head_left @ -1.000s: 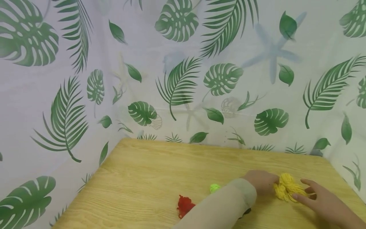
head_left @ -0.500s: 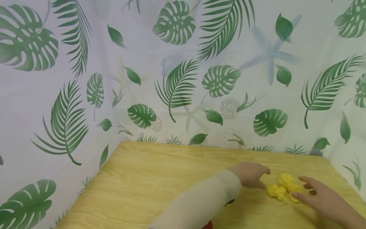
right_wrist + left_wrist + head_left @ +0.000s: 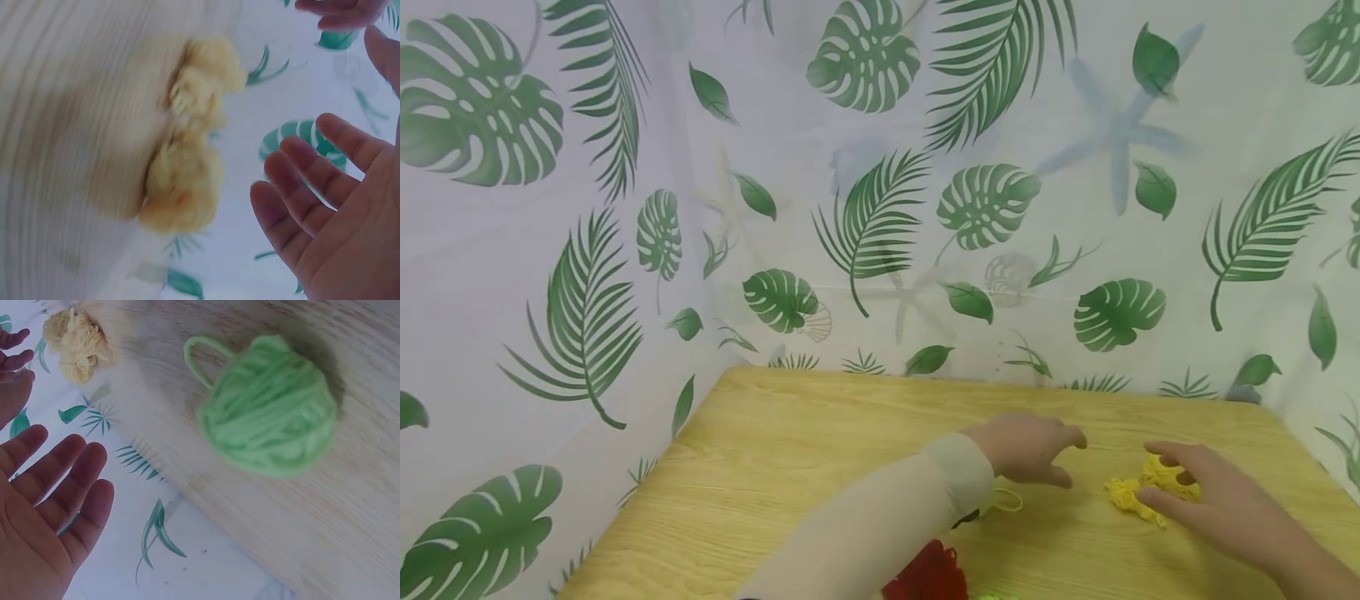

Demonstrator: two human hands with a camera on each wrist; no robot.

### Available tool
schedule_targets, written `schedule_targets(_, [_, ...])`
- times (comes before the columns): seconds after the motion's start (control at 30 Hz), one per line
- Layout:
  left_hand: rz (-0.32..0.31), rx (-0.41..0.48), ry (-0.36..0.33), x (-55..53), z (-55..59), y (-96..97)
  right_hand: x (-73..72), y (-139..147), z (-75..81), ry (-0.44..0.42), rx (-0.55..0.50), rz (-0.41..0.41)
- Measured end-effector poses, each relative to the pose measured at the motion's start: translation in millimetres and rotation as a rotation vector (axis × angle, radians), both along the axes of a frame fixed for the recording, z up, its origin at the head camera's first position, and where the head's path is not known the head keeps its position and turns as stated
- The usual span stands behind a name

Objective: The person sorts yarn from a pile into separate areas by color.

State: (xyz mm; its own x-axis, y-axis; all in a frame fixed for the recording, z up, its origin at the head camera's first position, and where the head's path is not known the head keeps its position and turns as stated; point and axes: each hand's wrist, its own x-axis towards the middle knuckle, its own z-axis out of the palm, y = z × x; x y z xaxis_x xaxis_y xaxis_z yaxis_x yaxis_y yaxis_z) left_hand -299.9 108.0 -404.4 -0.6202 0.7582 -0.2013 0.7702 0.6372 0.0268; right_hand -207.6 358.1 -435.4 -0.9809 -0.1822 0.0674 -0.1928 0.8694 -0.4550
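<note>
Yellow yarn (image 3: 1126, 495) lies in a loose, lumpy bundle on the right side of the table. My right hand (image 3: 1217, 504) hovers at its right side and overlaps it in the head view, fingers loosely bent. In the right wrist view the yellow yarn (image 3: 184, 144) is apart from the fingertips (image 3: 262, 194). My left hand (image 3: 1026, 450) is held in the air left of the bundle, relaxed and holding nothing. A green yarn ball (image 3: 269, 412) with a loose loop sits under the left wrist; in the head view the sleeve hides most of it.
Red yarn (image 3: 928, 573) lies near the front, partly behind the left sleeve (image 3: 880, 508). A bit of bright green yarn (image 3: 997, 596) shows at the bottom edge. The wooden table (image 3: 820, 425) backs onto a leaf-printed cloth (image 3: 880, 333).
My left hand has let go of the yellow yarn and drawn back to the left. My right hand has shifted slightly left over the bundle. The red yarn now shows farther right.
</note>
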Motion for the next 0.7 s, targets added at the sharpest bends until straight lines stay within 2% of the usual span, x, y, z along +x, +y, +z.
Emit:
schedule_targets(0.27, [-0.079, -0.003, 0.006, 3.1, 4.6, -34.0, 5.3, -35, 8.0, -0.004, -0.08, 0.099])
schedule_targets(0.4, [-0.077, 0.001, -0.011, 4.2, 4.4, -59.0, 9.2, -53, 12.1, -0.028, -0.098, 0.143])
schedule_targets(0.6, [-0.065, 0.03, 0.02, 4.3, -4.6, -93.8, 13.0, -76, 14.8, -0.071, -0.106, 0.197])
schedule_targets(0.7, [-0.051, 0.059, 0.009, 3.8, -12.1, -106.8, 15.5, -85, 15.3, -0.115, -0.103, 0.22])
